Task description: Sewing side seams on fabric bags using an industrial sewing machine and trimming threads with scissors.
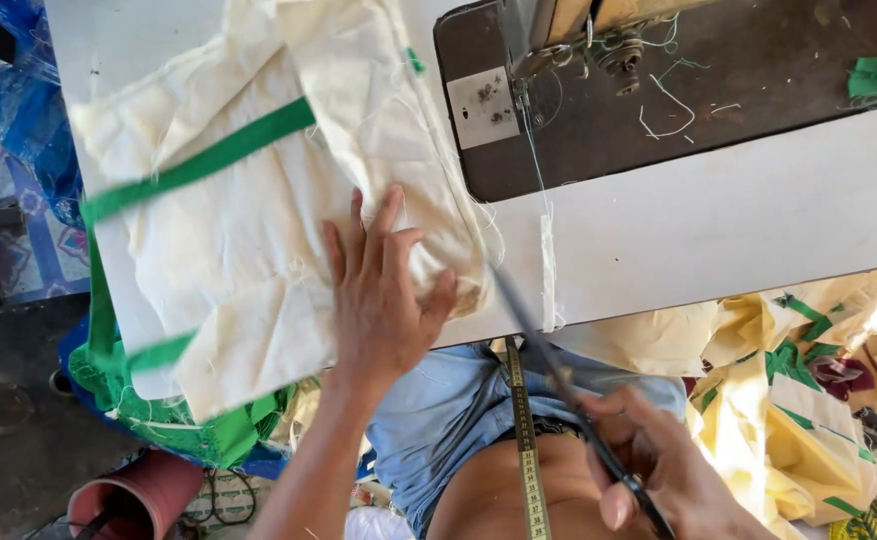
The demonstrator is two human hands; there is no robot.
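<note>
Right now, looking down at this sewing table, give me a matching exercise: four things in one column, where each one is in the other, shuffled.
Things:
1. left hand
2. scissors
3. tape measure
4. sewing machine

Places:
A. at the table's far edge
B. in the right hand
C. flat on the cream cloth
D. hanging down the person's front

Pairs: 1-C, 2-B, 3-D, 4-A

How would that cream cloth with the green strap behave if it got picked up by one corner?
The cream cloth would probably go floppy: it already lies in folds and creases under the left hand. It looks thin, so likely light. Part of it hangs over the edge of the white table, so it might slide off once released.
</note>
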